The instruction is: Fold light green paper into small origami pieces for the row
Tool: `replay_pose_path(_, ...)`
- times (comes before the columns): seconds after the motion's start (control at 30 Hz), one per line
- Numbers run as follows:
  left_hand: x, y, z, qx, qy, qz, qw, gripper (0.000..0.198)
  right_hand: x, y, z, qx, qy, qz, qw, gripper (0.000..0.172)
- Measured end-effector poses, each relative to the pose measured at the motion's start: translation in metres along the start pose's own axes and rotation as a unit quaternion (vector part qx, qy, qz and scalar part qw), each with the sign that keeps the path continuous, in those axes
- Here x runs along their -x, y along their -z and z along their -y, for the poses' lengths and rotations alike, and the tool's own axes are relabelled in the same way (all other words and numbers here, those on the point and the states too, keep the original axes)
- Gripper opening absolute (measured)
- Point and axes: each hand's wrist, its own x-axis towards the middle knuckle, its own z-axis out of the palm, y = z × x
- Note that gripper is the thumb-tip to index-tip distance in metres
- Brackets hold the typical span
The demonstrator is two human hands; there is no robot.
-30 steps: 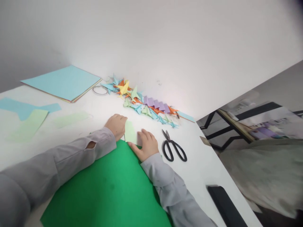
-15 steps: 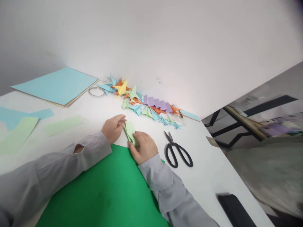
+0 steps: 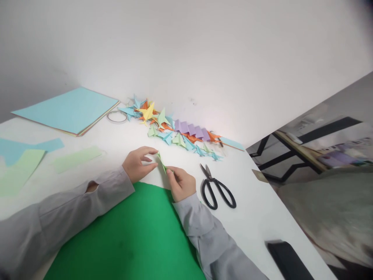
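Observation:
A folded light green paper is between my two hands, seen nearly edge-on above the white table. My right hand pinches its lower right end between thumb and fingers. My left hand is at its upper end, the fingertips touching the tip while the thumb stands apart below. Beneath my forearms lies a large green sheet. Black-handled scissors rest to the right of my right hand, blades slightly parted.
Folded paper figures in several colours line the wall. At the left are a stack of coloured sheets, a tape roll, blue scraps and green scraps. A black object lies near the right edge.
The green paper has turned from showing its flat face to nearly edge-on. My left thumb has spread away from its fingers, and my right hand's fingers have curled into a pinch.

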Motion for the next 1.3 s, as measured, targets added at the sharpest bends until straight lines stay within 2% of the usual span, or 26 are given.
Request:
replay_pose_path(0.13, 0.003, 0.001, -0.002, -0.075, -0.087, 0.027, 0.993, 0.04, -0.002, 0.003, 0.002, -0.08, -0.088, -0.038, 0.992, 0.027)
replay_pose_path(0.23, 0.005, 0.0, -0.004, -0.092, -0.099, 0.031, 0.99, 0.049, -0.004, 0.001, 0.0, -0.219, -0.15, -0.061, 0.962, 0.027)
replay_pose_path(0.3, 0.005, -0.003, -0.004, -0.054, -0.075, 0.011, 0.996, 0.059, -0.006, -0.003, -0.003, -0.358, -0.217, -0.057, 0.906, 0.027)
replay_pose_path(0.4, 0.004, -0.006, -0.001, 0.036, -0.002, -0.022, 0.999, 0.073, -0.007, -0.009, -0.005, -0.519, -0.3, -0.049, 0.799, 0.026)
replay_pose_path(0.47, 0.002, -0.008, 0.0, 0.086, 0.047, -0.034, 0.995, 0.079, -0.007, -0.011, -0.004, -0.563, -0.318, -0.053, 0.761, 0.024)
replay_pose_path(0.53, 0.001, -0.008, -0.002, 0.141, 0.086, -0.029, 0.986, 0.082, -0.006, -0.013, -0.003, -0.578, -0.318, -0.058, 0.749, 0.024)
replay_pose_path(0.63, -0.001, -0.006, -0.008, 0.231, 0.155, 0.035, 0.96, 0.083, -0.005, -0.012, -0.001, -0.575, -0.31, -0.043, 0.756, 0.024)
replay_pose_path(0.73, -0.003, -0.002, -0.012, 0.266, 0.204, 0.045, 0.941, 0.082, -0.006, -0.006, 0.0, -0.554, -0.283, -0.002, 0.783, 0.029)
replay_pose_path(0.8, -0.005, 0.0, -0.013, 0.28, 0.22, 0.036, 0.934, 0.081, -0.007, -0.001, -0.001, -0.512, -0.253, 0.0, 0.821, 0.033)
replay_pose_path(0.87, -0.007, 0.001, -0.013, 0.291, 0.234, 0.044, 0.927, 0.081, -0.008, 0.002, -0.004, -0.445, -0.203, -0.008, 0.872, 0.033)
replay_pose_path(0.93, -0.008, 0.002, -0.011, 0.293, 0.24, 0.059, 0.924, 0.081, -0.008, 0.003, -0.007, -0.38, -0.131, -0.002, 0.916, 0.032)
replay_pose_path(1.0, -0.007, 0.001, -0.009, 0.284, 0.233, 0.075, 0.927, 0.082, -0.007, 0.002, -0.008, -0.329, -0.053, 0.034, 0.942, 0.025)
replay_pose_path(1.07, -0.006, 0.0, -0.008, 0.269, 0.217, 0.083, 0.935, 0.078, -0.005, 0.001, -0.009, -0.303, 0.004, 0.081, 0.949, 0.018)
replay_pose_path(1.13, -0.005, -0.001, -0.008, 0.259, 0.208, 0.083, 0.94, 0.066, -0.003, -0.001, -0.009, -0.304, 0.022, 0.1, 0.947, 0.013)
replay_pose_path(1.2, -0.005, -0.002, -0.01, 0.261, 0.205, 0.068, 0.941, 0.057, -0.003, -0.002, -0.009, -0.324, -0.003, 0.079, 0.943, 0.013)
replay_pose_path(1.3, -0.005, -0.002, -0.012, 0.278, 0.206, 0.044, 0.937, 0.056, -0.005, -0.002, -0.009, -0.349, -0.069, 0.032, 0.934, 0.013)
